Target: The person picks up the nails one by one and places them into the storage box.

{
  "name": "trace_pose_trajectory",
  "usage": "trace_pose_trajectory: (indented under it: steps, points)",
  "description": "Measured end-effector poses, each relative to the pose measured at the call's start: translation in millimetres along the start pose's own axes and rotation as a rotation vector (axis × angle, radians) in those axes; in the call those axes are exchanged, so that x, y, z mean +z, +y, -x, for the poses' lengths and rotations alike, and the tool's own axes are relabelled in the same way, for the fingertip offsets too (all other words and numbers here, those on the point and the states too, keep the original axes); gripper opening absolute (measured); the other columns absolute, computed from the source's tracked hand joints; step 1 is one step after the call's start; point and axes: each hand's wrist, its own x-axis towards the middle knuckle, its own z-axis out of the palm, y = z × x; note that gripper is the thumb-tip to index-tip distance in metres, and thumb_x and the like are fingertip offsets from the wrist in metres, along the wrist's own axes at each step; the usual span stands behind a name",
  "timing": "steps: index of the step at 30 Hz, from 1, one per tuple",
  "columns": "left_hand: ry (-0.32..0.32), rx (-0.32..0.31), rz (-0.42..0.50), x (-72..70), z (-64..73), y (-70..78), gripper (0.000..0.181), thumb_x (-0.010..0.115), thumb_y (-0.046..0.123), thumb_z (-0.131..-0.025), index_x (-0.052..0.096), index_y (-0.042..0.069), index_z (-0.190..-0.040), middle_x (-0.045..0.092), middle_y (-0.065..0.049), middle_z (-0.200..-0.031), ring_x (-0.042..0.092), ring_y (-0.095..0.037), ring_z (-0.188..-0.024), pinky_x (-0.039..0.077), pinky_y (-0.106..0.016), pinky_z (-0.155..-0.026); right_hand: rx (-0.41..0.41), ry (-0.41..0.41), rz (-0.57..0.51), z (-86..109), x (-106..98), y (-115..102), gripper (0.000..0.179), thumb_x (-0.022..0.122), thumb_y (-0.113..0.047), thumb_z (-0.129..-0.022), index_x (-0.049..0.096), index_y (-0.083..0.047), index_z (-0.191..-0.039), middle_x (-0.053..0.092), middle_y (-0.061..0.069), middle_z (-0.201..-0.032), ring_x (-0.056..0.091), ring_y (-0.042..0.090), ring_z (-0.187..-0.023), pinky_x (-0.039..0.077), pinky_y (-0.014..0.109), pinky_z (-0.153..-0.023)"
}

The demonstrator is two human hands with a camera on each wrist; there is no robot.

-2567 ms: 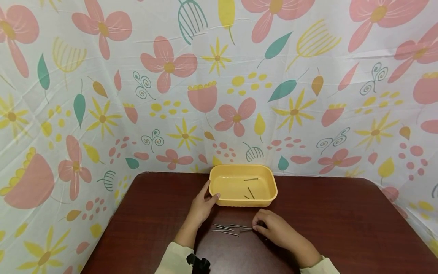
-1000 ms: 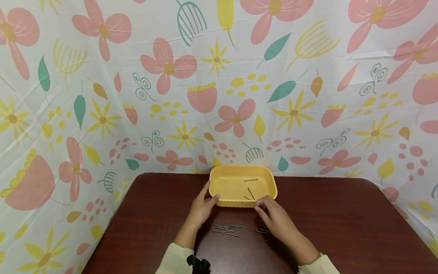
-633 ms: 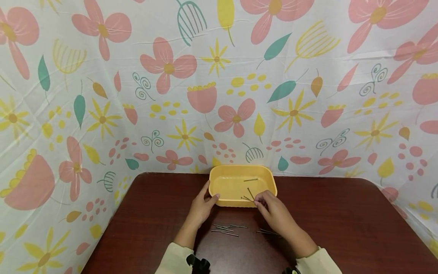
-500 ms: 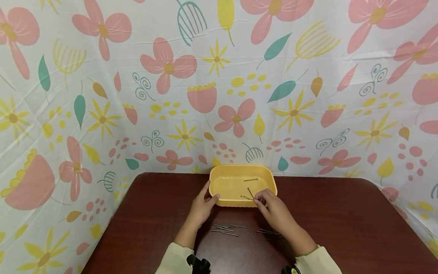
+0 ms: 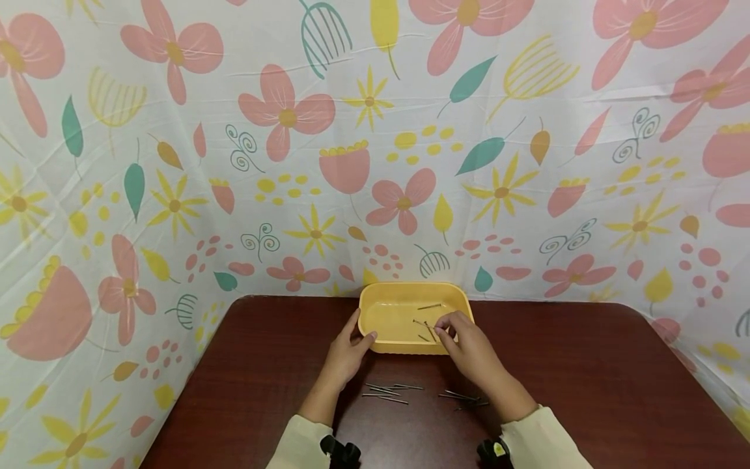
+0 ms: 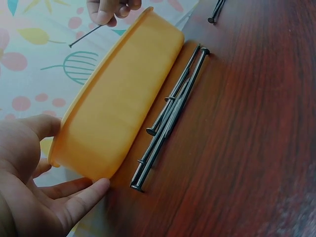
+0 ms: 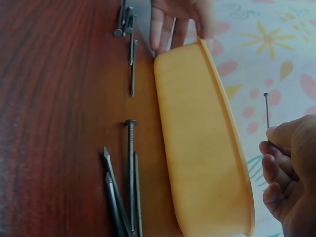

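Observation:
My left hand (image 5: 344, 355) holds the left end of a yellow plastic basin (image 5: 387, 348), thumb and fingers spread round its corner. My right hand (image 5: 473, 355) pinches one thin nail (image 7: 267, 109) between thumb and fingertips above the basin's right part, head pointing away from the fingers. Several loose nails lie inside the basin, among them one nail (image 5: 430, 306) near the back wall. On the table in front of the basin, several long nails (image 6: 170, 118) lie in a loose pile. A second group of nails (image 7: 131, 163) lies to the right, beneath the right forearm.
The dark red-brown wooden table (image 5: 281, 339) carries the basin near its back edge. Behind and at the left hangs a white cloth (image 5: 527, 247) printed with flowers and leaves. Each wrist wears a black camera mount (image 5: 340, 451).
My right hand has lifted a nail from the table and moved it forward, over the basin's front rim, to above the inside. My left hand stays on the basin.

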Motion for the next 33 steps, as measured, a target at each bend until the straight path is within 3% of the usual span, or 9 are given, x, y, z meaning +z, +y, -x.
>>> trace_pose_trajectory:
  steps: [22,33]
  points:
    - [0.011,-0.001,-0.017,-0.3,1.4,1.7,0.075,0.067,0.046,-0.096,0.030,0.031,-0.160,0.041,-0.018,-0.159,0.056,-0.037,-0.132,0.057,-0.043,-0.092,0.069,-0.018,0.017,-16.2,8.0,0.6,0.008,0.069,-0.016,-0.097,0.066,-0.010,-0.094,0.061,0.001,-0.091,0.056,0.016,-0.080,0.046,0.027,-0.066]
    - [0.007,-0.002,-0.014,-0.4,1.6,2.0,0.074,0.066,0.045,-0.097,0.030,0.032,-0.160,0.040,-0.018,-0.159,0.056,-0.037,-0.132,0.057,-0.042,-0.090,0.061,-0.021,0.012,-21.3,11.4,-2.1,0.005,0.070,-0.013,-0.096,0.066,-0.011,-0.093,0.061,0.000,-0.089,0.055,0.013,-0.080,0.047,0.027,-0.068]
